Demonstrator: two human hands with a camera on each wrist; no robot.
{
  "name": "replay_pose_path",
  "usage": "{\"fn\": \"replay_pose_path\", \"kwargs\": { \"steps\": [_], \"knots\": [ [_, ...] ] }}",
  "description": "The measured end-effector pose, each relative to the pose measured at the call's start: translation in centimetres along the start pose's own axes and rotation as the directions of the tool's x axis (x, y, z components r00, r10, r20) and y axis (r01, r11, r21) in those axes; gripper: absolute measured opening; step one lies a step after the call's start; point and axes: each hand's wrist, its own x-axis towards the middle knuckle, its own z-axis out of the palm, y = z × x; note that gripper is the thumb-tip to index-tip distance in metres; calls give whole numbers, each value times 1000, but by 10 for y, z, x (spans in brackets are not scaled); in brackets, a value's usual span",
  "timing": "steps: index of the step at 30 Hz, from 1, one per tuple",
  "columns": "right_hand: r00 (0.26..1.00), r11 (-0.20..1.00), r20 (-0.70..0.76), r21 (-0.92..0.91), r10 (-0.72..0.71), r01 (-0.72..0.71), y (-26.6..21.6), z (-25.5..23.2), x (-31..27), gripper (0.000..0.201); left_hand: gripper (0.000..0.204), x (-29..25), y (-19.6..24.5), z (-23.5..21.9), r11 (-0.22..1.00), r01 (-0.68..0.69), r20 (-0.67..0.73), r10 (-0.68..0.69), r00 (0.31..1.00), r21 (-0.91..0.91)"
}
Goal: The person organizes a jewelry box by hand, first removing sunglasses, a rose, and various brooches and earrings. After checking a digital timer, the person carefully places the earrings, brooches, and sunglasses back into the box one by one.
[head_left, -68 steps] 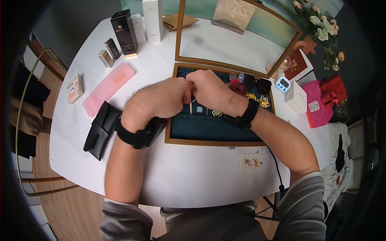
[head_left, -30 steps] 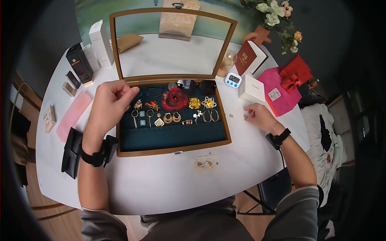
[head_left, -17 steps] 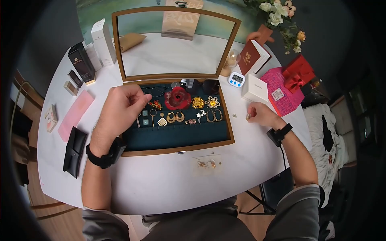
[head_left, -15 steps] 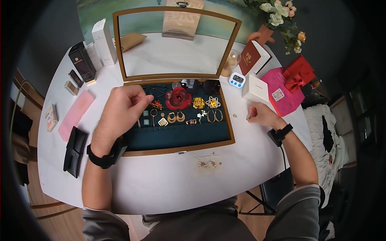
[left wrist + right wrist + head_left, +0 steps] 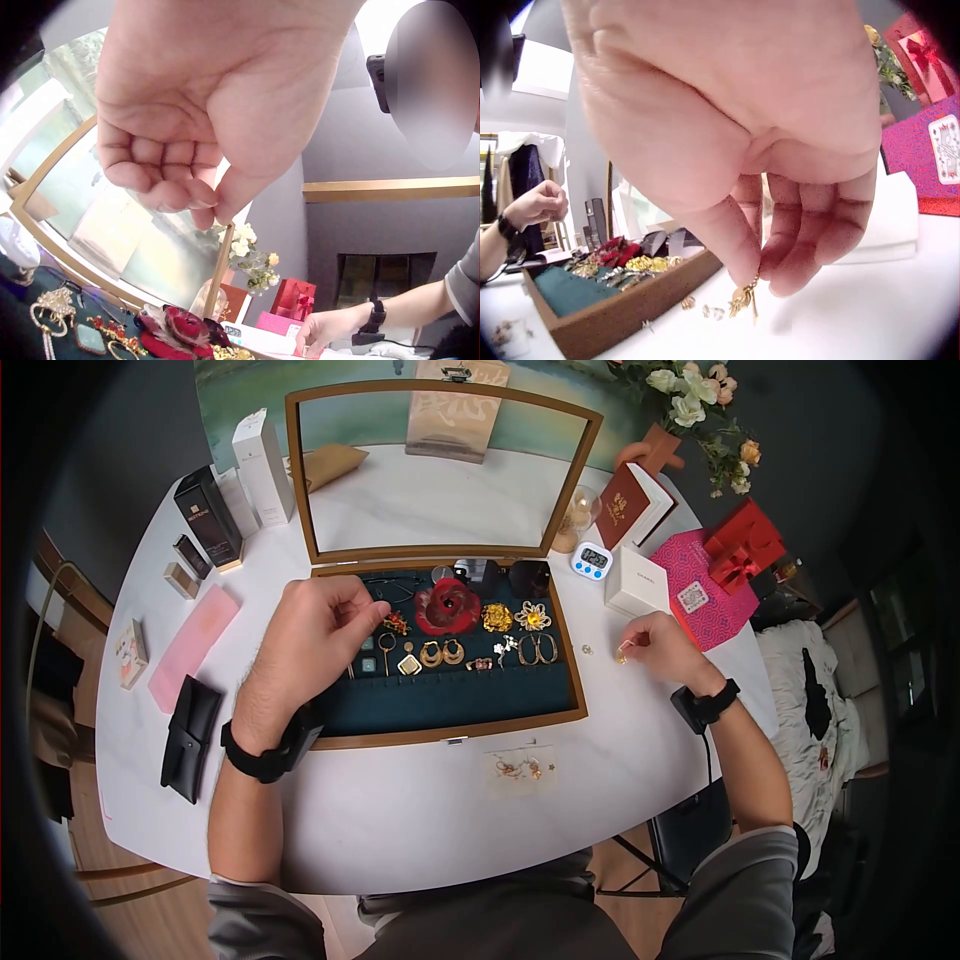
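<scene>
A white surface [image 5: 400,820] carries an open wooden jewelry case [image 5: 630,308], its see-through lid [image 5: 430,555] raised on the far side and rows of ornaments [image 5: 431,653] set on dark green cloth [image 5: 450,697]. A person's left hand [image 5: 315,632] hangs above the case's left part, that grip closed, fingers curled and thumb against fingertips, with nothing seen in it. Right of the case, on the near side of a white box [image 5: 637,582], the right hand [image 5: 660,648] dips low, its grip pinching a gold dangling ornament [image 5: 741,300] just over the surface; whether its tip touches is unclear. The ornament looks light and hard, probably slippery, with a limp chain [image 5: 758,279] and thin parts that could bend or snag. The chain's upper end, pinched between 2 fingertips, seems the safest hold. Just left lie 2 tiny pieces, 1 gold stud [image 5: 688,303] and 1 silvery stud [image 5: 714,312].
</scene>
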Motion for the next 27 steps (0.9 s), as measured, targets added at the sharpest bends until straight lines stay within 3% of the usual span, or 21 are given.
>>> {"fn": "replay_pose_path", "kwargs": {
  "steps": [4, 6, 7, 9, 11, 13, 15, 20, 23, 27],
  "knots": [
    [999, 999, -27, -13, -32, 32, -37, -18, -10, 2, 26, -2, 6, -1, 1000, 3, 20, -3, 1000, -13],
    [987, 987, 13, -8, -158, 158, -68, -21, -12, 1, 24, -5, 9, 2, 1000, 10, 36, -9, 999, -28],
    [986, 986, 14, -6, -164, 164, -87, -18, -13, 1, 22, -7, 11, 7, 992, -3, 54, 9, 999, -127],
    [921, 918, -21, 75, -389, 389, -129, -4, -13, 4, 13, -12, 20, 10, 966, 10, 122, 23, 992, -260],
    [911, 890, -18, 203, -413, 407, -164, 17, -7, 7, 12, -17, 28, 18, 926, -44, 131, 99, 986, -374],
    [897, 806, 13, 444, -442, 391, -193, 39, -1, 8, 16, -22, 36, 22, 914, -43, 152, 114, 982, -404],
    [885, 803, 74, 460, -460, 378, -218, 48, 3, 8, 20, -23, 39, 22, 879, -8, 217, 126, 968, -476],
    [886, 780, 38, 493, -461, 385, -225, 68, 14, 7, 11, -17, 33, 19, 862, 108, 198, -10, 980, -495],
    [879, 705, -39, 581, -475, 407, -215, 78, 19, 5, 10, -15, 32, 21, 846, 151, 209, -48, 977, -511],
    [880, 737, -36, 531, -473, 418, -215, 79, 15, 7, 9, -15, 31, 26, 874, 144, 209, -50, 977, -465]
  ]
}}
